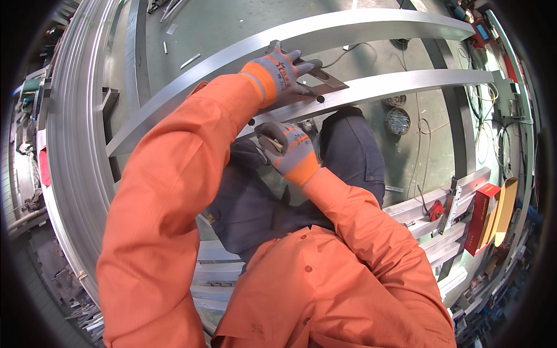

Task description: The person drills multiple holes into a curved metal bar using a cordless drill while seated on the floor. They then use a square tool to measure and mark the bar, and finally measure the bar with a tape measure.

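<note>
The dark metal square [321, 76] lies flat across the nearer aluminium bar [406, 81], just by a round hole [320, 100] in it — and the left hand [278, 72], in a grey and orange glove, is pressed down on the square, fingers spread over its inner end. The right hand [287, 148] sits just below, under the bar's near edge, its gloved fingers curled shut around something small and pale; what it is cannot be told. The two hands are close but not touching. Beyond them runs the farther aluminium bar [360, 28], arching over the green floor [232, 23]. Off to the right, two round tins of screws [397, 119] rest on the floor, and a red box [481, 217] lies on stacked profiles.
</note>
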Available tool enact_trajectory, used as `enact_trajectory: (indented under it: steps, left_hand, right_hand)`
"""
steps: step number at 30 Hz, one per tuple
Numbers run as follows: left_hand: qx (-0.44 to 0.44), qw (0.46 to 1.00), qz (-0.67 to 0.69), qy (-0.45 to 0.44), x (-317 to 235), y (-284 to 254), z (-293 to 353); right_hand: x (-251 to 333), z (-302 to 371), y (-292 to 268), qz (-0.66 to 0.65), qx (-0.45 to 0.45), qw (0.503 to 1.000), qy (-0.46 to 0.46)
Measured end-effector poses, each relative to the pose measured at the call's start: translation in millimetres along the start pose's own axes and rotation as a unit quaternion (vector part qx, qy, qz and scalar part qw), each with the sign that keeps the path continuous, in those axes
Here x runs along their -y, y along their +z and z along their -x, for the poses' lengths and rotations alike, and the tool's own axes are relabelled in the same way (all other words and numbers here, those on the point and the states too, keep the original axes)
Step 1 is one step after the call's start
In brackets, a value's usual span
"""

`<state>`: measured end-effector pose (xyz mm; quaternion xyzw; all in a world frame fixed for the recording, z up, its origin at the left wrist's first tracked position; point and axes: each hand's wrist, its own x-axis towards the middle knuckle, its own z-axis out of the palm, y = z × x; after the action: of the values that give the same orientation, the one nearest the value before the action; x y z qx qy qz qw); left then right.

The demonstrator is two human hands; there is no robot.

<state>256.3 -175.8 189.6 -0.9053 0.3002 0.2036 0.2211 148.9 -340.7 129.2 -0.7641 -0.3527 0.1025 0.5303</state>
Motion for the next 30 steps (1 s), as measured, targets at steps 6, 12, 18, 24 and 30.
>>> enact_trajectory:
  steps: [6, 12, 18, 24, 30]
  left_hand:
    - [0.029, 0.998, 0.042, -0.036, -3.6, -11.9, -3.1]
    - [-0.004, 0.999, 0.025, 0.020, -0.2, -5.5, 4.2]
    - [0.029, 0.995, 0.073, -0.064, -4.7, -6.7, -6.2]
    - [0.057, 0.996, 0.029, -0.055, -8.5, -19.1, 0.0]
    - [0.078, 0.996, -0.043, 0.005, -8.8, -38.9, 16.4]
  right_hand:
    - [-5.7, -8.6, 23.2, 0.095, 0.066, 0.992, 0.060]
    - [-2.4, -12.4, 24.6, 0.138, 0.084, 0.979, 0.124]
    - [-26.3, -8.0, 20.2, 0.055, 0.019, 0.992, 0.111]
    - [-23.5, -8.0, 2.2, 0.029, -0.028, 0.989, 0.145]
    - [-34.1, -10.6, -8.2, 0.097, -0.067, 0.991, 0.066]
